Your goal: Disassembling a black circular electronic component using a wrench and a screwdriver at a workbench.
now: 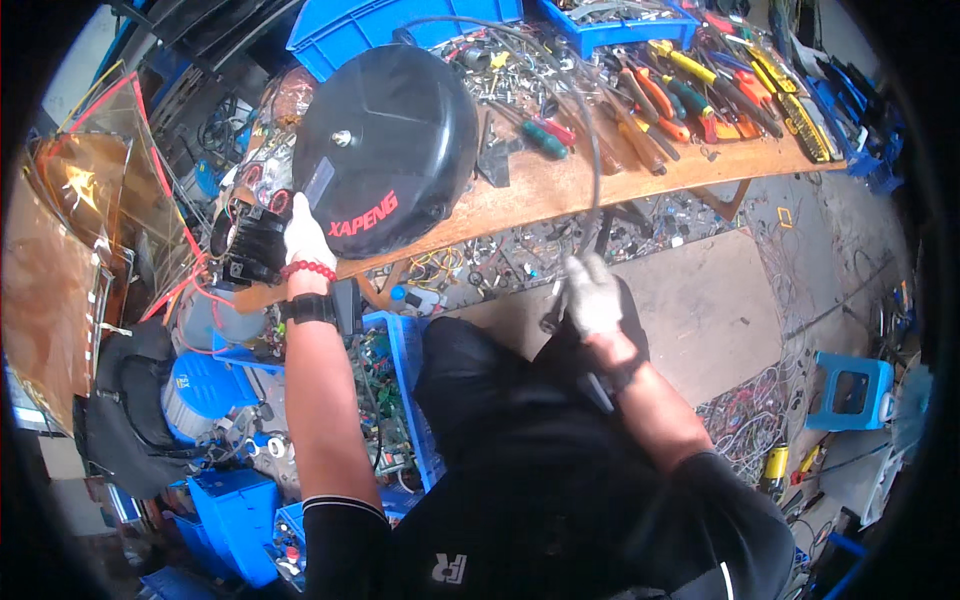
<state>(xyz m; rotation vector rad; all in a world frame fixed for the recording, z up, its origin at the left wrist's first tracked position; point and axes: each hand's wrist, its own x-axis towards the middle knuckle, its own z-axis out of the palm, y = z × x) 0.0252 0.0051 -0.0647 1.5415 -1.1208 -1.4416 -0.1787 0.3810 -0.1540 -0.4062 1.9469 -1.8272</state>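
The fingers [580,277] of the gloved right hand [598,300] are curled in around a dark cable [597,160], with little gap left between them; that hand is out past the front edge of the bench [540,195], above the dark trousers [500,385], and a metal end piece [549,322] shows just beside it; the gloved left hand [308,238] is at the bench's front edge, toward the left corner, its upper part against the lower left rim of a round black case [385,130]; most of its fingers are hidden, so I cannot tell how far open they are or whether they grip.

The case is on the left part of the bench, its lower rim at the front edge; the cable arches from behind the case toward the right hand; a black ribbed part [258,245] is just left of the left hand; a green-handled screwdriver [545,138] lies right of the case; pliers [655,95] and other hand tools crowd toward the bench's right end; a blue bin [385,30] stands along the back edge.
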